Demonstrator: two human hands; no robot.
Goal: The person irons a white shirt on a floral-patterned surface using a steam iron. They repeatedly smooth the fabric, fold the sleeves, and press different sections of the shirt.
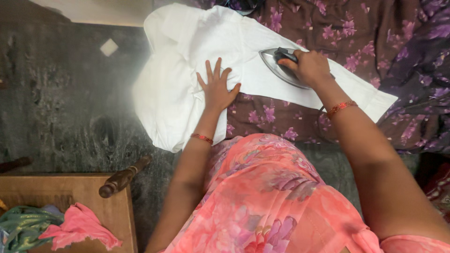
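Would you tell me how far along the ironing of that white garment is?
Midway, apparently. The strip of white garment near the iron lies smooth. The right hand grips the iron's handle; the left hand presses the cloth flat. The bunched, creased part at the left edge looks unpressed.

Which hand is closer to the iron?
Right. The right hand grips the iron by its handle; the left hand lies flat on the white cloth beside it.

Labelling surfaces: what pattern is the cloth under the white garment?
Dark brown cloth with purple-pink flowers; head view.
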